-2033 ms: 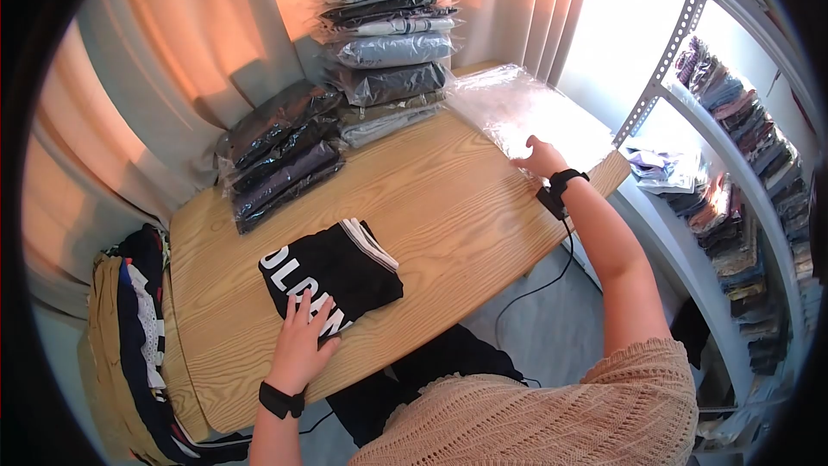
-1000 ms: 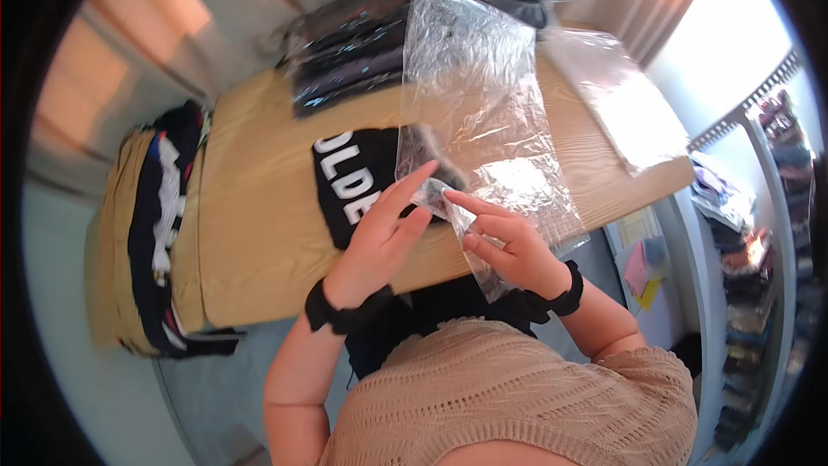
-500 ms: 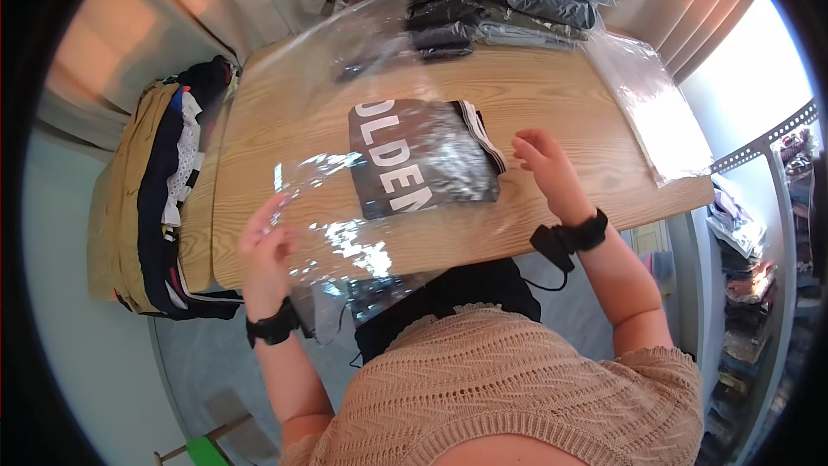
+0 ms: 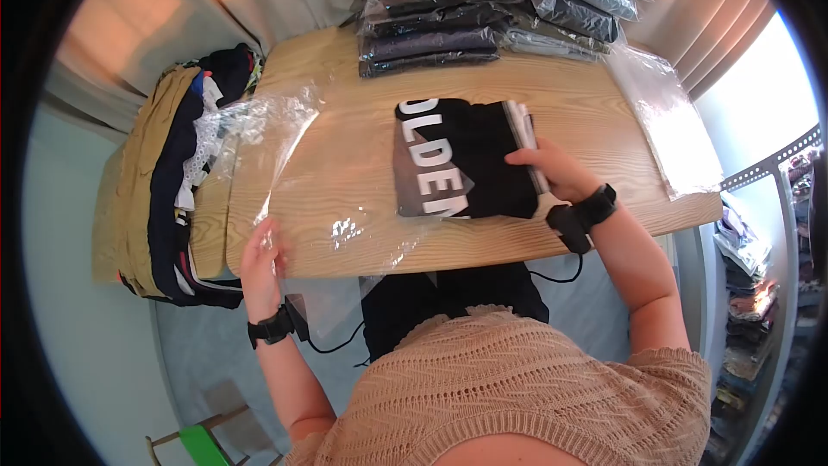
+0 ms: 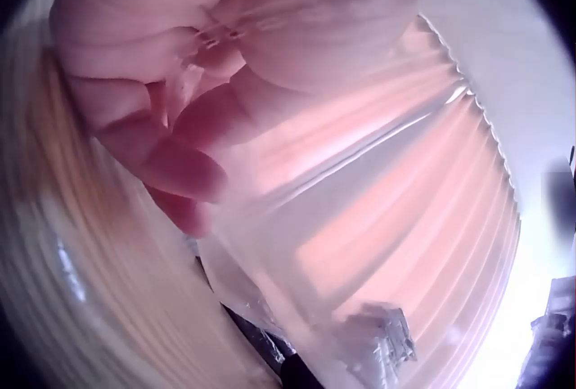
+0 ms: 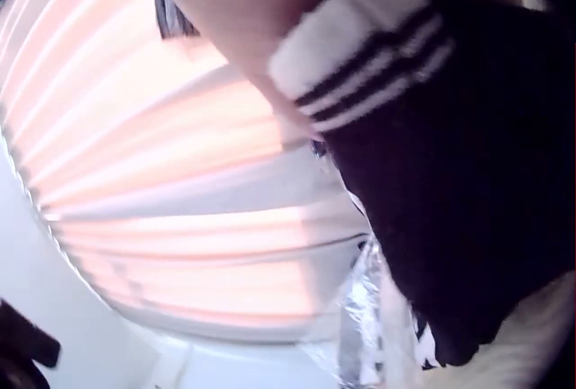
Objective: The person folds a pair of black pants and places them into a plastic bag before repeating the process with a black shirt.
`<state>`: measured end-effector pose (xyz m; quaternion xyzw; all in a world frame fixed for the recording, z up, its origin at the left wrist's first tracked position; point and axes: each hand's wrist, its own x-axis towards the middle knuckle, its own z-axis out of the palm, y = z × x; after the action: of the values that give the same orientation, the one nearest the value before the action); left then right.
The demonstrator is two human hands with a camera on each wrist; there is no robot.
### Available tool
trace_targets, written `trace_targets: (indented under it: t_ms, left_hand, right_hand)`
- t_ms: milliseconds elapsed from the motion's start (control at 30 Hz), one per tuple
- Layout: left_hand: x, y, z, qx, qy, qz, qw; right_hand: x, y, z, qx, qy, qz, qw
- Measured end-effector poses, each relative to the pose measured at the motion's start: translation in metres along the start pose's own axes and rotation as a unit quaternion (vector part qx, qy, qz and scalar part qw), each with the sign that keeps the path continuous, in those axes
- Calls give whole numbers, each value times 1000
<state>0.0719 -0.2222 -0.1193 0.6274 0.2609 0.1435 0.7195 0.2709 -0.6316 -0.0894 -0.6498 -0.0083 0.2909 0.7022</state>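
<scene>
A folded black garment [image 4: 483, 164] with big white letters and a striped, ribbed edge lies over the table. My right hand [image 4: 561, 171] grips it by that striped edge, thumb on top and fingers under it. In the right wrist view the white and black ribbing [image 6: 360, 47] shows close up against the palm. To the left, my left hand [image 4: 264, 263] holds a clear plastic bag [image 4: 285, 134] with curled fingers [image 5: 189, 169]. The bag spreads over the table's left part, and its film overlaps the garment's lettered left end.
Bagged garments [image 4: 431, 26] are stacked at the back of the wooden table [image 4: 345, 69], with a taller stack [image 4: 569, 13] beside them. Flat clear bags [image 4: 668, 121] lie at the right end. Unbagged clothes [image 4: 164, 173] are piled on the left, and a loaded shelf [image 4: 750, 293] stands right.
A clear bag was taken from the right-hand pile and brought over the garment, then moved left in my left hand. My right hand let go of the bag and took the garment's striped edge.
</scene>
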Motion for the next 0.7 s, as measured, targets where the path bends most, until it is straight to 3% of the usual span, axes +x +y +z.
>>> trace_targets:
  t_ms: [133,200,233,300,367,433,467,533,633,700]
  left_hand:
    - [17,-1,10,31,-12,34,999]
    - [24,-1,6,44,-55,34,997]
    - [27,0,4,41,-56,32,997]
    - [29,6,11,186,23,188,964]
    - [14,30,20,189,37,207,959]
    - [-8,55,38,193,54,223,954]
    - [-19,65,52,216,9,250,944]
    - [-40,79,81,246,-85,275,925]
    - [-58,92,121,266,-238,312,880]
    - [-60,95,144,291,-298,336,845]
  right_hand:
    - [-32,-9,-41,139,-10,3,990]
    - [-48,-16,-59,167,59,-28,984]
    - [-55,-20,-66,164,61,-27,984]
    - [-69,-32,-72,111,66,-89,988]
    - [-84,-44,-68,101,80,-103,986]
    - [-95,-56,-59,48,37,-113,992]
    - [-100,-61,-51,46,36,-109,992]
    - [-105,-67,-34,-140,22,-128,982]
    - [-104,-76,-7,-317,-89,-138,934]
    - [-98,-80,9,-353,-215,-139,900]
